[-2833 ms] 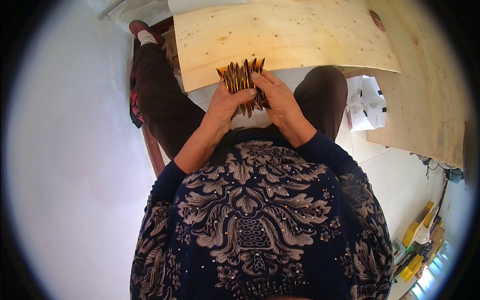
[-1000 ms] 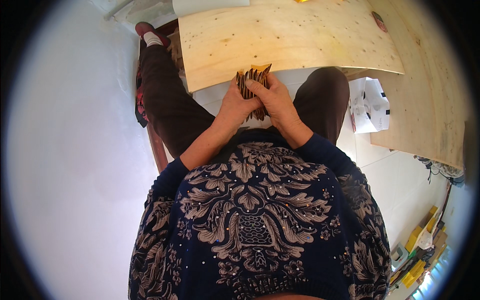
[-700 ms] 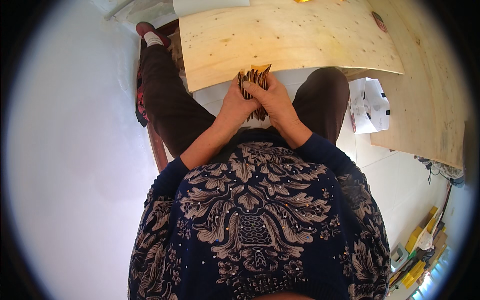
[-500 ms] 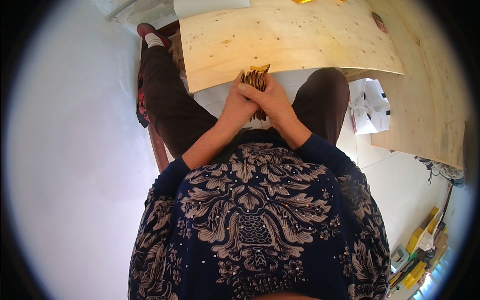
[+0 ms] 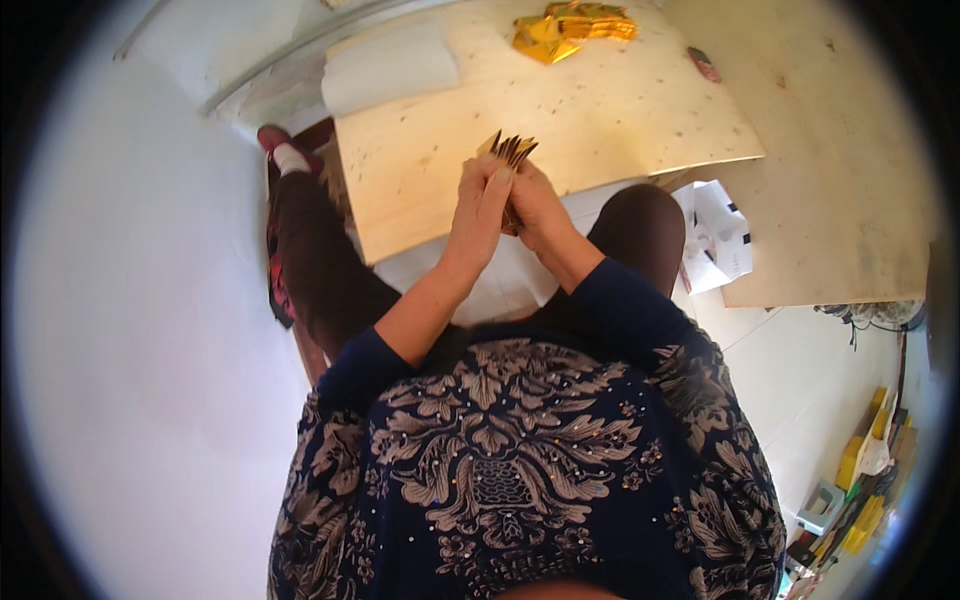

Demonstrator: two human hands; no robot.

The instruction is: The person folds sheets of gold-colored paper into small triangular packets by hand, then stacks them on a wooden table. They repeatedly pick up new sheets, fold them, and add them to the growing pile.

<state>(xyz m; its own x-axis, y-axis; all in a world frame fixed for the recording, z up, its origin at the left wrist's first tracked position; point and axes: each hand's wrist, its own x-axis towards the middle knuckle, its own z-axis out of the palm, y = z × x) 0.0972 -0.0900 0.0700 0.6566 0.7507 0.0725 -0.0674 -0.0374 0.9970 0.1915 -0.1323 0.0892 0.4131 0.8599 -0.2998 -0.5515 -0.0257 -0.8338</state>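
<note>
Between my two hands is a stack of folded gold foil paper, its pointed, layered ends fanning out above my fingers. My left hand closes on the stack from the left, its thumb lying upright along the near side. From the right, my right hand wraps the same stack. Its fingertips are partly hidden behind the left hand. Below my palms a dark edge of the stack shows. Both hands are over the near edge of a pale wooden tabletop.
More folded gold foil pieces lie at the far side of the tabletop. A white sheet rests at its far left, a small dark red object at the right. A white bag stands beside my right knee. Yellow and grey items lie lower right.
The view has shifted, bringing the gold foil pieces and more of the white sheet into sight. My left thumb now lies upright on the stack, where my right thumb crossed it before.
</note>
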